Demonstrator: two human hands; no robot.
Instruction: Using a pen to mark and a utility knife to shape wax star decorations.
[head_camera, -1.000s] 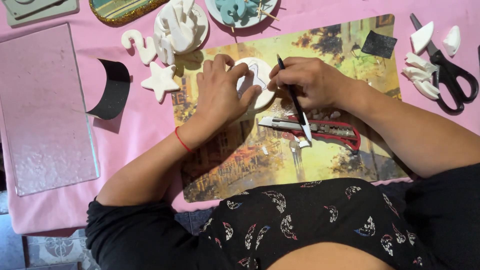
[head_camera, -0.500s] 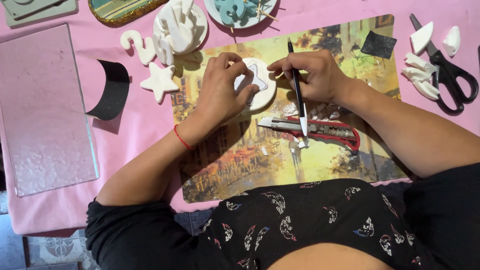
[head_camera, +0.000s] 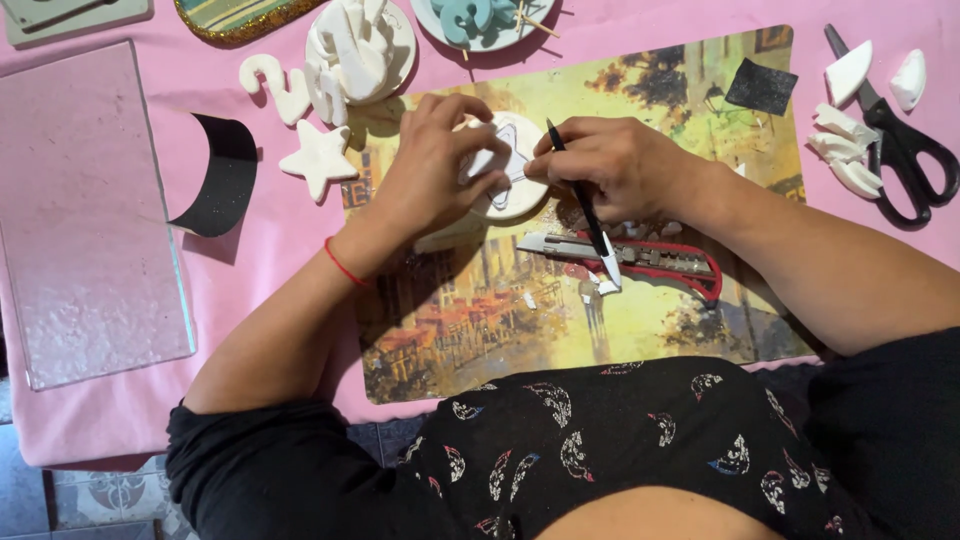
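My left hand (head_camera: 432, 165) holds a white round clay piece (head_camera: 508, 196) steady on a picture-printed mat (head_camera: 560, 320). My right hand (head_camera: 618, 165) grips a thin black-handled sculpting tool (head_camera: 588, 215) like a pen, its upper tip touching the clay piece and its pale flat end pointing toward me. A red and grey utility knife (head_camera: 640, 262) lies on the mat just below both hands. Much of the clay piece is hidden under my fingers.
A white clay star (head_camera: 318, 158), a curly clay shape (head_camera: 270, 85) and a dish of white pieces (head_camera: 358, 50) lie at upper left. Black scissors (head_camera: 900, 150) and white scraps (head_camera: 845, 150) lie at right. A glass sheet (head_camera: 85, 215) and black strip (head_camera: 222, 175) are at left.
My right hand has swung the tool from slanted to more upright and shifted it left, bringing its tip onto the clay piece. My left hand stays on the piece.
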